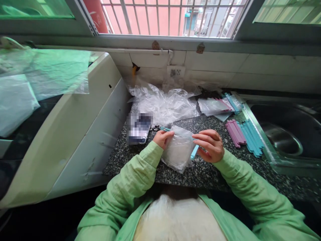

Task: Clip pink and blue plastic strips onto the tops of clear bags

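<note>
**Desk:** Head view — what goes in the caption?

**Photographer:** A person in a pale green jacket sits at a speckled dark granite bench [213, 174] under a barred window, holding a small clear plastic bag [177, 150] just above the bench in front of the chest. A light blue plastic sealing strip [194, 152] runs along the bag's top edge.

**Desk:** And the hands?

**Photographer:** The left hand [163, 138] has its fingers pressed together, pinching the strip's far end at the bag's left corner. The right hand [211, 145] has its fingers curled and closed over the strip's near end, at the bag's right corner.

**Desk:** Anything on doing it well?

**Photographer:** My reading: keep the bag's mouth flat and taut between the two hands, so the strip sits square along the edge without catching a fold.

**Desk:** Surroundings?

**Photographer:** A row of loose pink and blue strips [244, 134] lies to the right, beside a steel sink [281, 134]. Crumpled clear plastic sheeting [163, 103] is heaped behind, finished bags [215, 106] lie near the wall, and a phone [139, 129] rests to the left, against a white appliance [82, 134].
</note>
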`<state>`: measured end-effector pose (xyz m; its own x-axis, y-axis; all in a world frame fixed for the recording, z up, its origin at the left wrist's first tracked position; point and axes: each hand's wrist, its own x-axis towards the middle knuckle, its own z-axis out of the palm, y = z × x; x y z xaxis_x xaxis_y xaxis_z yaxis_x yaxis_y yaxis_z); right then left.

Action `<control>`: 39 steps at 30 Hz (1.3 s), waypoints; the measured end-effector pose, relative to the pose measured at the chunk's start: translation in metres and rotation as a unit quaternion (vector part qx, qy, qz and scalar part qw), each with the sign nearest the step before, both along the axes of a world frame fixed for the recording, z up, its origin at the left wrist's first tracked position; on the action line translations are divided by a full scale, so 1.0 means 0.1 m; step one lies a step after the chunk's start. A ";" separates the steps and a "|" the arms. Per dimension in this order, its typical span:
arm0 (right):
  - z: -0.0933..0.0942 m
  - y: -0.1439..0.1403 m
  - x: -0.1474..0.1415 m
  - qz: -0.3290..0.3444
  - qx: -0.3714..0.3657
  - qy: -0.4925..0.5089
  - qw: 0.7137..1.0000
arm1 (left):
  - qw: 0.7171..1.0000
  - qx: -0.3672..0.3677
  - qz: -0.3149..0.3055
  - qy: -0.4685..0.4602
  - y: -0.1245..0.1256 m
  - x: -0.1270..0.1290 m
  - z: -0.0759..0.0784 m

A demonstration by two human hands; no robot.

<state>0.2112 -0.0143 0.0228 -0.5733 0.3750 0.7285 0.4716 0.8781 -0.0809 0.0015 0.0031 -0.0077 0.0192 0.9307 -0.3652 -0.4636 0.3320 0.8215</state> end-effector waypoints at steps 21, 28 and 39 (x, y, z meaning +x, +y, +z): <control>-0.08 0.07 -0.05 -0.021 0.035 0.001 0.999 | 0.999 0.019 0.001 0.035 0.00 -0.01 -0.04; -0.11 0.06 -0.09 -0.060 0.051 0.024 0.997 | 0.997 0.055 -0.003 0.049 -0.02 -0.01 -0.06; -0.15 0.07 -0.16 -0.102 0.049 -0.011 0.994 | 0.995 0.058 0.019 0.078 0.00 0.03 -0.04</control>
<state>0.1955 -0.0071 0.0078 -0.5096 0.4128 0.7549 0.6408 0.7676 0.0128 0.0048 0.0029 -0.0114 -0.0647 0.9656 -0.2518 -0.3381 0.2162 0.9159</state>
